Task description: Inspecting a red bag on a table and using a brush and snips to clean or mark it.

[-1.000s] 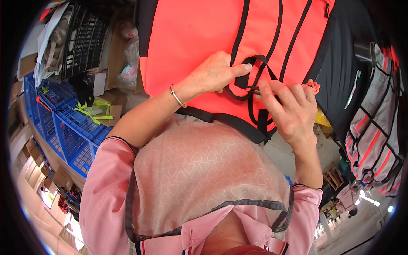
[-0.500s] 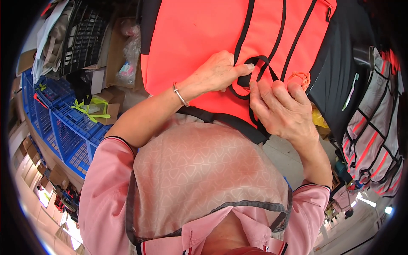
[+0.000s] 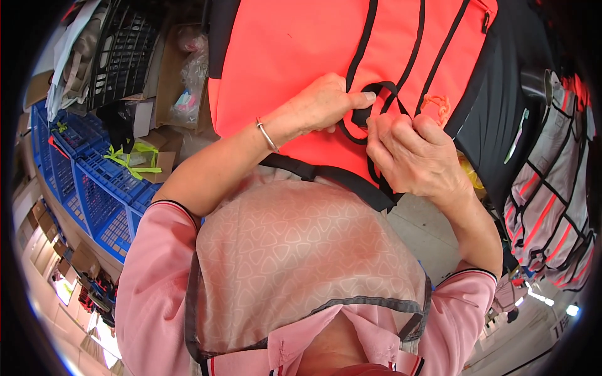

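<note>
- Bag of bright coral fabric with black edges and narrow black trim lines (image 3: 282,62), spread across the upper middle, in front of the person and under both hands.
- Pale brownish-pink cloth apron with a rounded-triangle pattern and dark binding (image 3: 307,244), covering the person's front below the bag.
- Pink short-sleeved collared shirt with dark cuff edging (image 3: 153,276), showing on both sides of the apron.
- Blue plastic lattice crates (image 3: 119,166), to the left.
- Smooth black cloth (image 3: 495,119), just right of the bag.
- Grey fabric pieces with black and coral stripes (image 3: 552,200), at the far right.
- Black plastic slatted crate (image 3: 122,47), upper left.
- Right hand (image 3: 417,153), over the lower right of the bag; its fingers are curled narrow and bunched, and what lies inside them is hidden.
- Left hand (image 3: 323,103), resting on the bag, its fingers closed on a strap, the thumb pressed along it toward the right hand.
- Brown cardboard box holding clear plastic bags (image 3: 168,75), beside the black crate.
- Looped strap of flat black webbing (image 3: 360,117), on the bag between the hands.
- Yellow-green strips (image 3: 147,148), near the blue crates.
- Coral looped cord-like piece (image 3: 443,111), beside the right hand's knuckles.
- Thin silver-coloured bangle (image 3: 266,135), around the left wrist.
</note>
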Demonstrator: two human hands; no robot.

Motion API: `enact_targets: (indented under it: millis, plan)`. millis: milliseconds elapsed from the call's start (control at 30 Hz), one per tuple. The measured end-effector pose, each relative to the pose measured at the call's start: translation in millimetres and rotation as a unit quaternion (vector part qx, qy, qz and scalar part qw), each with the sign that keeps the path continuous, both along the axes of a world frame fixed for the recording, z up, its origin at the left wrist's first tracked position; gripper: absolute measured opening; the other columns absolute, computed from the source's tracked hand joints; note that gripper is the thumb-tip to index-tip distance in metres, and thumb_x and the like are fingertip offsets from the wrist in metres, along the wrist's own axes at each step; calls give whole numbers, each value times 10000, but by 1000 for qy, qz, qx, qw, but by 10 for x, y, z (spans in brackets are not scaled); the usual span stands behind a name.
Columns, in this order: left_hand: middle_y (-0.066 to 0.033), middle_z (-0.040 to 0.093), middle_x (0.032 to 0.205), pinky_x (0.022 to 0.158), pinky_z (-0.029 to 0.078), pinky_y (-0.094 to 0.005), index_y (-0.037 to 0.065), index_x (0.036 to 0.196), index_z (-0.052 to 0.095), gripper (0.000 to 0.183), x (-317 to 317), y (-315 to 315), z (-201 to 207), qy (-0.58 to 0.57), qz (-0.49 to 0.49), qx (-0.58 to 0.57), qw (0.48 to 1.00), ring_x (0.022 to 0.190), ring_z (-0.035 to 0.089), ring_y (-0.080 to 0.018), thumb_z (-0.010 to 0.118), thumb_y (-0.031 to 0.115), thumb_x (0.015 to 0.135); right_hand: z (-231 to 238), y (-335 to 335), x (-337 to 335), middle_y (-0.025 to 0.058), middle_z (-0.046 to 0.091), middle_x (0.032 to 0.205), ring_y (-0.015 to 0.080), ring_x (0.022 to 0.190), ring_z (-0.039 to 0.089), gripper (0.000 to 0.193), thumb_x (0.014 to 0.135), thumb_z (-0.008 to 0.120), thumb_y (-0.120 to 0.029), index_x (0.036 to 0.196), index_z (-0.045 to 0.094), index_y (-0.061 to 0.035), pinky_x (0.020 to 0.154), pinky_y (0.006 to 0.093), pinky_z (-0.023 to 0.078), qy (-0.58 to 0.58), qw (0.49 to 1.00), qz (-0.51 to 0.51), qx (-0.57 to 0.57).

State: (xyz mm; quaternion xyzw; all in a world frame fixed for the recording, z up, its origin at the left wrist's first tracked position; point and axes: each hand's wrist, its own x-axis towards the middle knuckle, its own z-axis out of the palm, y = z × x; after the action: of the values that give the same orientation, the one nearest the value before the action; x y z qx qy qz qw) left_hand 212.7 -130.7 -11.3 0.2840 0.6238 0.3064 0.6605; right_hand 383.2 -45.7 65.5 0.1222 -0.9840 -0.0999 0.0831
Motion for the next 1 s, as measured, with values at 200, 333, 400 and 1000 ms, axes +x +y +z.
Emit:
enact_targets:
  millis: [200, 333, 400, 1000]
  plan:
    - [30, 438, 546, 385, 333, -261, 78, 730, 585, 431, 6, -7, -14, 10, 6, -22, 1000, 404, 412, -103, 616, 469, 910, 11, 95, 56, -9, 575, 788, 125, 716, 509, 161, 683, 671, -118, 826, 641, -52, 616, 286, 362, 30, 994, -68, -84]
    - [-37, 435, 461, 399, 345, -318, 85, 620, 480, 470, -7, 2, 5, 29, -11, -7, 999, 411, 454, -141, 570, 432, 923, 48, 77, 67, -10, 582, 800, 122, 704, 505, 190, 669, 693, -108, 844, 653, -45, 601, 281, 353, 45, 992, -88, -75]
    - [33, 411, 534, 387, 332, -267, 81, 710, 558, 442, -11, -7, -46, 13, -9, -10, 1000, 407, 412, -101, 614, 470, 911, 29, 66, 54, -6, 585, 802, 124, 707, 506, 185, 677, 696, -104, 847, 656, -44, 601, 279, 356, 35, 993, -84, -71]
    - [-54, 441, 455, 403, 349, -331, 47, 582, 488, 507, 35, 5, -86, 22, 8, 8, 1000, 390, 430, -149, 588, 418, 912, -25, 34, -28, 8, 575, 759, 134, 757, 514, 105, 719, 687, -99, 717, 587, -67, 612, 284, 349, 27, 997, -46, -52]
